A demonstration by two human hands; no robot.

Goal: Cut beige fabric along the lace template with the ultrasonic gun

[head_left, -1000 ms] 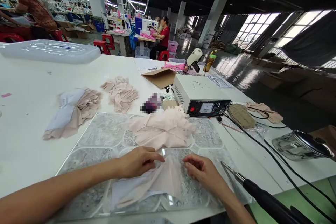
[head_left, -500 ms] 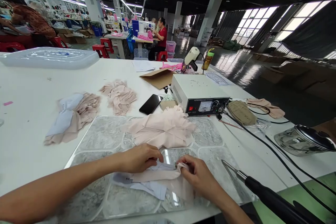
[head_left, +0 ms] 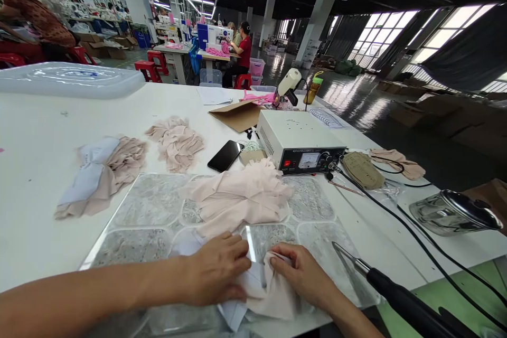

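Curled over a white paper pattern [head_left: 233, 315], my left hand [head_left: 217, 269] has its fingers bent and close together. Whatever is under or between those fingers is hidden. My right hand [head_left: 303, 274] pinches the edge of a pale pink fabric piece [head_left: 275, 296], which hangs in folds and partly covers the paper. Both hands work over a glossy grey marble-patterned board [head_left: 134, 247]. Just beyond them lies a fanned stack of pale pink fabric pieces [head_left: 245, 195]. To the right of my right hand a black-handled hot-tip tool [head_left: 380, 280] points inward.
A white control box [head_left: 301, 134] with a dial stands behind, its cables running right. Also on the table are a phone [head_left: 225, 156], two more fabric bundles [head_left: 174, 142] [head_left: 99, 174], a lidded glass jar [head_left: 443, 214] and a plastic lid [head_left: 71, 79]. Co-workers sit farther back.
My left hand has come down and nearer, now covering more of the paper. The paper and fabric have turned and shifted closer to me. The right hand keeps its pinch on the fabric.
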